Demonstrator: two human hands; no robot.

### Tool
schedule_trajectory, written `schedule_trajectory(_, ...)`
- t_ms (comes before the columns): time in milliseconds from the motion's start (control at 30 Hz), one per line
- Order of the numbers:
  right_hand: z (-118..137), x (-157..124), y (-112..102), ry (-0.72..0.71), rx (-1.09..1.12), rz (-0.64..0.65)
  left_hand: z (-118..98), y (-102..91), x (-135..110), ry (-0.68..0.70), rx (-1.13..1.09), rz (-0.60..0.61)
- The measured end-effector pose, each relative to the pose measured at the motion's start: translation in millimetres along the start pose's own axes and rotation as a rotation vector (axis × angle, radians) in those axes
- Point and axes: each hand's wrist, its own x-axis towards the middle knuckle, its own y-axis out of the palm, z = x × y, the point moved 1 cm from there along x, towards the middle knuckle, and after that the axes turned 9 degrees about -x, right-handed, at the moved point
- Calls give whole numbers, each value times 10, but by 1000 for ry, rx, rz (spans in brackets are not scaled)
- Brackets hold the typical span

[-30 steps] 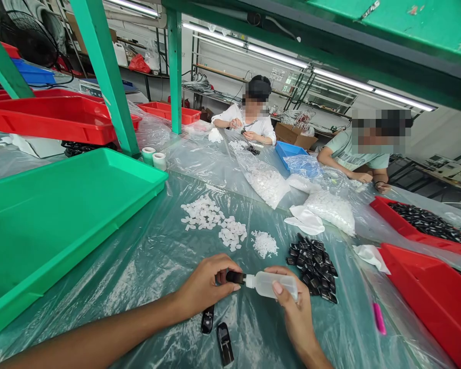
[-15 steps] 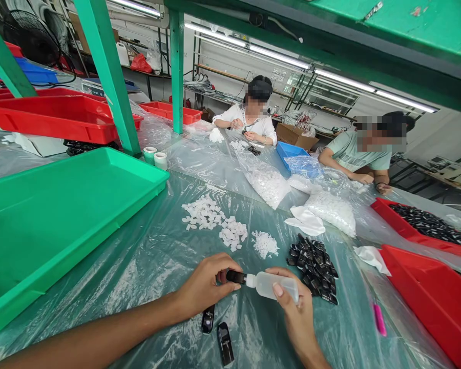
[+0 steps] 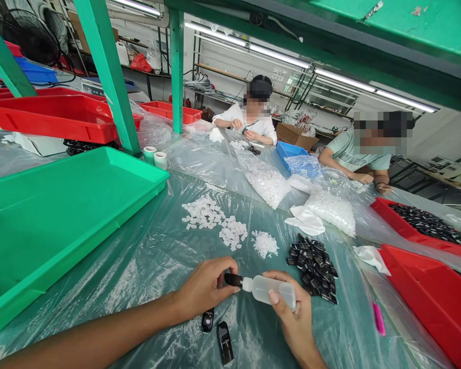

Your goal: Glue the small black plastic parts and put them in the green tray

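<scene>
My right hand (image 3: 294,312) grips a small clear squeeze bottle (image 3: 271,289), held sideways with its nozzle pointing left. My left hand (image 3: 205,287) pinches a small black part (image 3: 233,279) right at the bottle's nozzle. Both hands hover low over the plastic-covered table. Just under my left hand lie two black parts (image 3: 217,328) on the plastic sheet. A heap of small black parts (image 3: 313,266) sits just beyond my right hand.
Three piles of white bits (image 3: 223,225) lie ahead. A big green tray (image 3: 57,215) fills the left; red trays (image 3: 430,292) stand at right. Bags of white parts (image 3: 330,207), a pink pen (image 3: 379,319) and tape rolls (image 3: 154,156) lie about. Two persons (image 3: 249,120) work across the table.
Both hands with the bottle and the black part have shifted slightly down and left. Otherwise nothing has visibly moved.
</scene>
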Motion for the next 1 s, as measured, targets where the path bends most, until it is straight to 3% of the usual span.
schedule_trajectory(167,18,-11,7,-45,-55,-37,13,-2,-13,-2,75,7)
schedule_trajectory(333,-14,7,7,-28,-42,-57,2,-9,-9,25,-8,57)
schedule_trajectory(1000,-9,1,-5,-31,-52,-13,72,-5,7,56,-60,41)
